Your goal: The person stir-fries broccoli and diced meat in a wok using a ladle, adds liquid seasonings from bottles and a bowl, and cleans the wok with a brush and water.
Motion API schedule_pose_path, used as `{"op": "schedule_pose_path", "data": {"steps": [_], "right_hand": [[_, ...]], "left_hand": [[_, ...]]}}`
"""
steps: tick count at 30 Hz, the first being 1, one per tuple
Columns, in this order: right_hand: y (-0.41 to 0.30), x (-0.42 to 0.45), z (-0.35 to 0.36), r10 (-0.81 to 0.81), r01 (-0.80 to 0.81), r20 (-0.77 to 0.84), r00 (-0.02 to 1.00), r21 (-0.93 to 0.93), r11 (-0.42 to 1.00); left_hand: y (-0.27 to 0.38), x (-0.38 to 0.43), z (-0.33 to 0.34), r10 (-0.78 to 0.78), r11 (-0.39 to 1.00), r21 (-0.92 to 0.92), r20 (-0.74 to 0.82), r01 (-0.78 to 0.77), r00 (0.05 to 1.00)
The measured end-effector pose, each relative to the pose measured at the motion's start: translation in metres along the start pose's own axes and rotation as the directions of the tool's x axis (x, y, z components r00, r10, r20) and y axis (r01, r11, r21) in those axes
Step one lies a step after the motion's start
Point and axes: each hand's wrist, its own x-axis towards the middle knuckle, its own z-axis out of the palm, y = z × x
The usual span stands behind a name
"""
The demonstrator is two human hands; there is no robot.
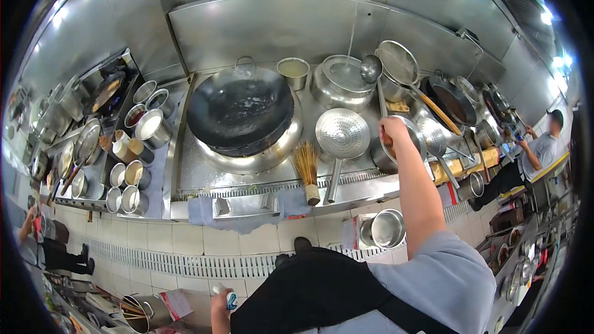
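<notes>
My right hand [393,131] is closed around the handle of a metal ladle [371,69]. The ladle's bowl hangs at the right rim of a round steel pot [341,88] with liquid in it. Low in the picture, my left hand [222,305] grips a small white object [231,300] with blue marks, perhaps a bottle or a cloth; my fingers hide part of it. A large black wok [241,106] sits on the burner ring, its inside wet. Between wok and ladle lie a perforated strainer [342,133] and a bamboo wok brush [306,171].
Sauce containers [153,125] and squeeze bottles [124,147] crowd the left counter. A wire-mesh skimmer [398,61] leans at the back right. Near my feet is a steel pot [389,228] by the floor drain [185,260]. Co-workers [540,148] stand at both sides.
</notes>
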Motion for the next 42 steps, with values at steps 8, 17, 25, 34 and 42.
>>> {"op": "schedule_pose_path", "data": {"steps": [8,17,25,34,42], "right_hand": [[-0.005,0.159,0.077,0.081,-0.080,-0.006,0.997,-0.150,0.985],[-0.108,0.225,0.092,0.150,-0.498,0.499,0.854,0.696,0.518],[-0.026,0.171,0.055,-0.114,0.083,-0.058,0.992,-0.390,0.917],[-0.020,0.143,0.073,0.289,-0.366,0.234,0.928,0.440,0.820],[-0.058,0.085,0.097,0.150,-0.403,0.374,0.915,0.852,0.334]], "left_hand": [[0.004,-0.032,0.019,0.021,0.954,0.299,-0.021,-0.013,1.000],[0.069,-0.062,0.063,-0.008,0.994,0.110,-0.115,0.021,0.993],[0.048,-0.040,0.050,0.002,0.911,0.412,-0.046,0.017,0.999],[0.066,0.004,-0.018,0.073,0.957,0.281,0.007,-0.072,0.997],[0.094,0.057,-0.091,-0.053,0.990,0.129,0.001,0.052,0.999]]}}
